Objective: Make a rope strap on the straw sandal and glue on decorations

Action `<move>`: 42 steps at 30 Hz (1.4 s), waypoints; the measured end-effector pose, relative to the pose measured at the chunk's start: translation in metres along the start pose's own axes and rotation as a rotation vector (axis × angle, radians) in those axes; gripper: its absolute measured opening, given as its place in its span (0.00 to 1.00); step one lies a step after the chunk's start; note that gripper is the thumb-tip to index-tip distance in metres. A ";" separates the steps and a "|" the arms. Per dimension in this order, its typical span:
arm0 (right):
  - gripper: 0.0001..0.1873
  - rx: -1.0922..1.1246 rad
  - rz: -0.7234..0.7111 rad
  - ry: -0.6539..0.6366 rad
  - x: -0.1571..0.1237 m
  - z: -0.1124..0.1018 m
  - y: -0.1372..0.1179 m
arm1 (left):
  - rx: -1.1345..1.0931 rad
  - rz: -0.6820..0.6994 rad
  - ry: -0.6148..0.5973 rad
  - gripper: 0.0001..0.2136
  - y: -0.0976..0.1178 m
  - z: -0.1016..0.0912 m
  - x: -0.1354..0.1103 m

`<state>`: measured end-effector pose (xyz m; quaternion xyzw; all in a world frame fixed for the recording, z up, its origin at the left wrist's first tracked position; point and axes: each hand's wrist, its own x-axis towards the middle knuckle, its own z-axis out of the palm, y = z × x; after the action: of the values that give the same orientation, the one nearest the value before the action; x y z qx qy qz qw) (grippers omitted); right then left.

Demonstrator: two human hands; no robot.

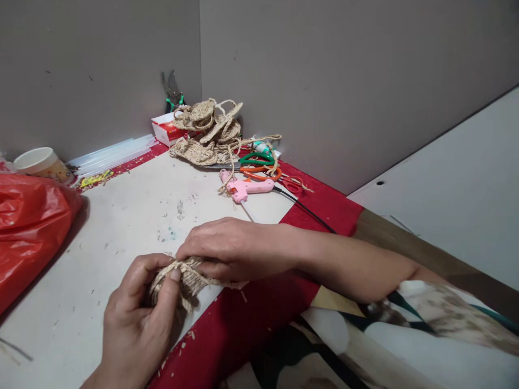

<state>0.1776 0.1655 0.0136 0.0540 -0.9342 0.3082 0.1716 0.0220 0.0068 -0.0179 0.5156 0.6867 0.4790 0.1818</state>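
A small woven straw piece [187, 279] lies at the near edge of the white work board [121, 227]. My left hand [135, 316] is closed around its left side, thumb pressed on the top braid. My right hand [231, 249] reaches across from the right and its fingers are pinched on the piece's upper edge. Much of the piece is hidden under both hands.
A pile of finished straw pieces [211, 132] sits at the back by the wall, with a pink glue gun [245, 188], green and orange scissors [259, 165], pliers [173, 92], glue sticks [111, 154], a paper cup [40, 162] and a red plastic bag [28, 227]. A red cloth [324, 208] lies under the board.
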 end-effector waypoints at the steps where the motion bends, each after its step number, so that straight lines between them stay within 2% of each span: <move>1: 0.14 -0.003 -0.008 -0.002 0.000 0.000 0.001 | -0.008 -0.004 -0.007 0.06 -0.001 0.000 0.000; 5: 0.12 -0.047 -0.058 0.016 0.001 0.002 0.003 | -0.027 0.013 -0.031 0.06 0.000 0.002 -0.002; 11: 0.11 -0.047 -0.048 0.051 0.001 0.007 0.002 | 0.087 0.152 0.004 0.03 0.003 0.000 -0.003; 16: 0.08 -0.064 -0.056 0.090 0.001 0.008 0.001 | 0.009 0.118 -0.100 0.05 0.000 -0.003 -0.002; 19: 0.07 -0.035 -0.051 0.090 0.001 0.006 0.001 | 0.022 0.087 -0.097 0.05 0.000 -0.004 -0.001; 25: 0.09 0.182 0.117 -0.015 0.002 -0.004 -0.005 | 0.053 0.067 -0.071 0.05 0.006 -0.003 -0.001; 31: 0.14 0.420 0.320 -0.022 0.005 -0.009 -0.006 | 0.065 0.028 -0.035 0.03 0.017 0.001 -0.002; 37: 0.09 0.611 0.244 -0.082 0.006 -0.009 0.003 | 0.209 0.209 -0.034 0.04 0.013 -0.002 -0.006; 42: 0.10 0.681 0.249 -0.144 0.007 -0.011 0.009 | 0.353 0.335 -0.035 0.07 0.019 -0.005 -0.010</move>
<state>0.1722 0.1791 0.0190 0.0154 -0.7872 0.6153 0.0387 0.0331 -0.0041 -0.0019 0.6543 0.6614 0.3661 0.0189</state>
